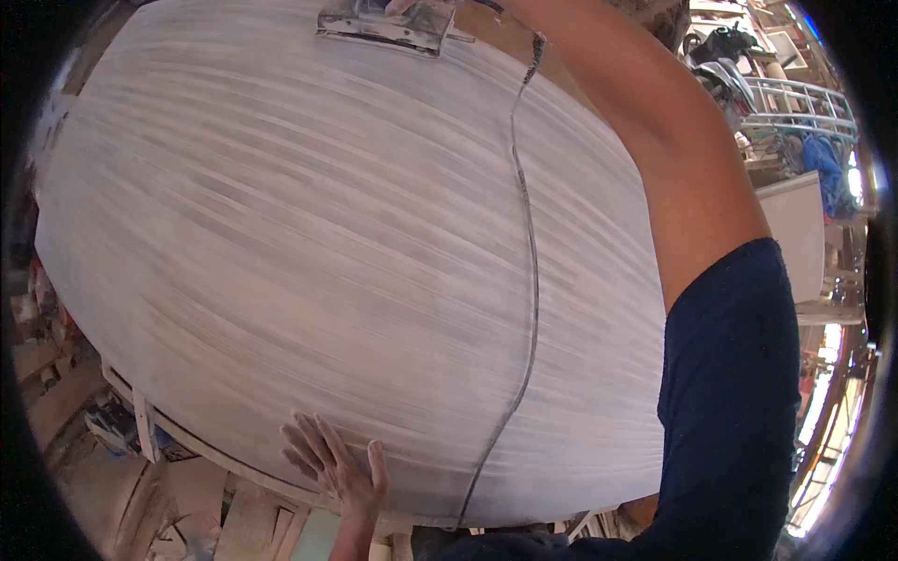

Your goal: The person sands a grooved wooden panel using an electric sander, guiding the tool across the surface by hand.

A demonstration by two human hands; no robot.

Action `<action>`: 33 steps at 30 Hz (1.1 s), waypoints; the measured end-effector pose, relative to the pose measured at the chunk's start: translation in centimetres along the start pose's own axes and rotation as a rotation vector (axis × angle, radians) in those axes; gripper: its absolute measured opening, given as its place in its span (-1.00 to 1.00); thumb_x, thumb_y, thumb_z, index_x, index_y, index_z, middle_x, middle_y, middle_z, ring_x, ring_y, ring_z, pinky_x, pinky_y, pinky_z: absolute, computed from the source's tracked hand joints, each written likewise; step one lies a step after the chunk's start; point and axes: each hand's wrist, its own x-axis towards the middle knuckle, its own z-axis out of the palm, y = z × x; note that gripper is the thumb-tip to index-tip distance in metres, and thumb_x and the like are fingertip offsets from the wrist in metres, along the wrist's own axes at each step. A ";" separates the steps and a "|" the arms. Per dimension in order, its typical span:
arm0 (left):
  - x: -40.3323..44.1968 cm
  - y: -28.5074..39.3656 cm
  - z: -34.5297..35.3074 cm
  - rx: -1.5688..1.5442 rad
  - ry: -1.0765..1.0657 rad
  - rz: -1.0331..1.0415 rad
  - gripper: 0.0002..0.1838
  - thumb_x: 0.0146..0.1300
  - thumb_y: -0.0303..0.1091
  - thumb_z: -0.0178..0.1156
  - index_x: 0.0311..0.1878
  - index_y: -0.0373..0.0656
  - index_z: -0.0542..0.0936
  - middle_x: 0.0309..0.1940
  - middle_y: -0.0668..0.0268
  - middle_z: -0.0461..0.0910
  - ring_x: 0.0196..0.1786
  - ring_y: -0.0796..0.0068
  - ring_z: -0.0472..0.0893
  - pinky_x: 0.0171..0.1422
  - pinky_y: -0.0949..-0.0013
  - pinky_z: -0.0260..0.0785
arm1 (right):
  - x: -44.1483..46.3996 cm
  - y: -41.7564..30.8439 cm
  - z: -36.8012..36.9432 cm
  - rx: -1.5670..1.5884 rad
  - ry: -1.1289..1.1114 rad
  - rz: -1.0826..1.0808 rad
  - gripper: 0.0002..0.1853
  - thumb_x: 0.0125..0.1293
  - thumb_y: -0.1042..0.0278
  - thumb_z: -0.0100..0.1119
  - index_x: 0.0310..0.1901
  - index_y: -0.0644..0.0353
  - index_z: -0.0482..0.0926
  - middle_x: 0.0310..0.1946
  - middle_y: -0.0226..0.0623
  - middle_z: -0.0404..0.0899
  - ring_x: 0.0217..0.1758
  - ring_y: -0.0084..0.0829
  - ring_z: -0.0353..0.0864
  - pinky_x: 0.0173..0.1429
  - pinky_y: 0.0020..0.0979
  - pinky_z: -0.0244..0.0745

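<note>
A large pale panel [355, 252], dusted white and streaked, spans most of the view. My left hand [339, 469] rests near its front edge, fingers spread, with nothing held. At the far edge is an electric sander [383, 28] with a flat metal base plate, lying on the panel. My right arm reaches over to it, and my right hand [404, 6] shows only in part at the top of the frame, on the sander. A dark power cord [533, 271] runs from the sander's side across the panel to the front edge, near my body.
Wood offcuts and boards [187, 496] lie on the floor at the lower left. A wooden strut [145, 425] stands beside the panel's left front edge. To the right are a pale metal rack [800, 105], a blue cloth [823, 166] and a white board [793, 229].
</note>
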 end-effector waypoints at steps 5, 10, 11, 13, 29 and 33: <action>-0.7 0.8 0.4 0.047 0.059 0.016 -0.13 0.46 0.12 -0.03 0.60 -0.32 0.03 0.63 -0.08 -0.10 0.67 -0.19 -0.20 0.65 -0.27 -0.43 | -7.6 6.5 0.3 0.021 0.053 -0.059 0.04 -0.28 -0.04 0.72 0.26 0.15 0.37 -0.03 0.01 0.66 0.05 -0.10 0.67 0.08 -0.10 0.57; -1.5 0.9 0.8 0.078 0.126 0.012 -0.20 0.51 0.15 -0.14 0.61 -0.22 0.07 0.64 0.00 -0.05 0.67 -0.12 -0.12 0.67 -0.21 -0.38 | -16.7 16.6 2.0 -0.251 0.227 -0.028 0.28 -0.25 -0.30 0.64 0.50 0.09 0.19 0.16 0.20 0.58 0.29 0.12 0.55 0.39 0.00 0.42; -1.7 0.9 1.0 0.076 0.131 0.006 -0.20 0.51 0.15 -0.14 0.61 -0.22 0.07 0.64 0.00 -0.05 0.67 -0.12 -0.12 0.67 -0.21 -0.38 | -20.2 14.8 0.2 -0.234 0.129 0.138 0.30 -0.26 -0.30 0.65 0.50 0.10 0.18 0.20 0.19 0.55 0.32 0.12 0.52 0.40 -0.02 0.41; -2.1 1.1 1.4 0.066 0.205 0.041 -0.22 0.52 0.15 -0.16 0.61 -0.16 0.09 0.64 0.06 -0.03 0.67 -0.07 -0.11 0.67 -0.19 -0.38 | -26.9 14.5 -1.8 -0.212 0.029 0.308 0.32 -0.26 -0.31 0.65 0.51 0.11 0.16 0.25 0.18 0.52 0.34 0.11 0.50 0.41 -0.03 0.40; -2.9 0.0 3.5 0.121 0.320 0.033 -0.28 0.54 0.10 -0.12 0.63 -0.03 0.08 0.66 0.23 -0.05 0.69 0.07 -0.13 0.67 -0.17 -0.41 | -68.1 22.4 -3.1 -0.178 0.222 0.823 0.18 -0.15 -0.16 0.64 0.47 0.20 0.21 0.17 0.13 0.58 0.26 0.04 0.56 0.32 -0.10 0.44; -2.7 -0.3 4.1 0.154 0.327 0.025 -0.28 0.55 0.07 -0.13 0.64 -0.02 0.06 0.66 0.22 -0.05 0.69 0.05 -0.12 0.66 -0.21 -0.41 | -73.4 21.3 -2.2 0.027 0.284 1.063 0.23 -0.14 -0.21 0.61 0.48 0.27 0.16 0.14 0.18 0.58 0.23 0.06 0.58 0.32 -0.10 0.44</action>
